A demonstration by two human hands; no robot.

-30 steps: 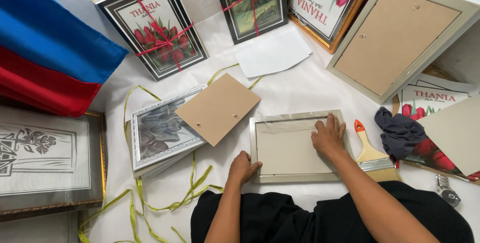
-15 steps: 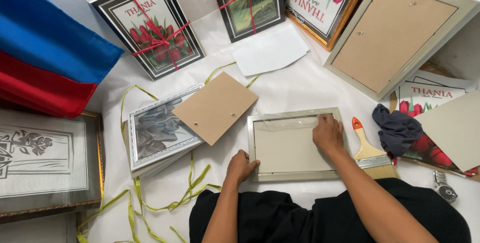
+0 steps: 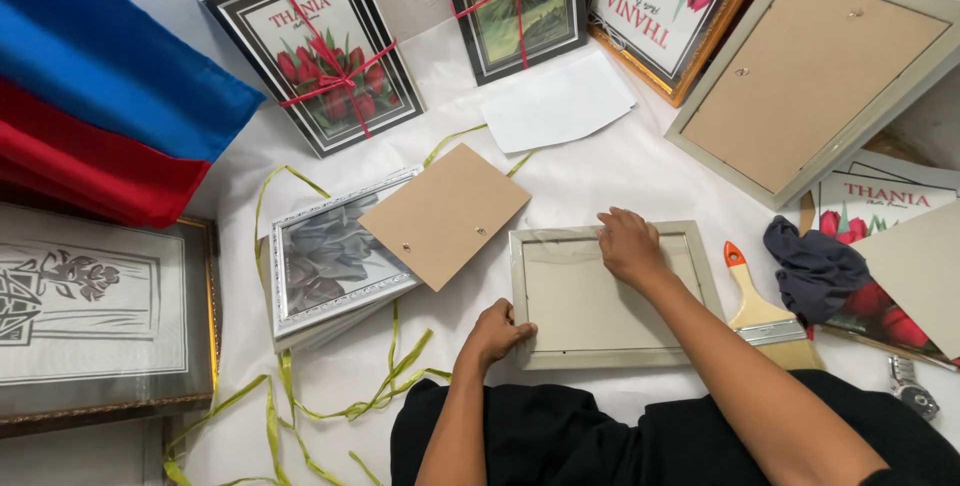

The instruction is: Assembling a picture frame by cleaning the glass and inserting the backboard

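A small silver picture frame [image 3: 612,294] lies face down on white paper in front of me. My left hand [image 3: 497,331] grips its lower left corner. My right hand [image 3: 630,244] presses flat on the glass near the frame's top edge, fingers together. A brown backing board [image 3: 444,213] lies loose just left of the frame, overlapping a silver-framed grey flower print [image 3: 330,258].
A paintbrush [image 3: 760,312] with an orange handle and a dark cloth [image 3: 817,271] lie to the right. Ribbon-tied framed flower prints [image 3: 318,46] stand at the back. A large frame lies face down [image 3: 805,74] at right. Green ribbon [image 3: 330,396] trails on the paper; blue and red cloth [image 3: 95,96] at left.
My right hand has slid from the frame's right side toward the middle of its top edge. My left hand stays at the lower left corner.
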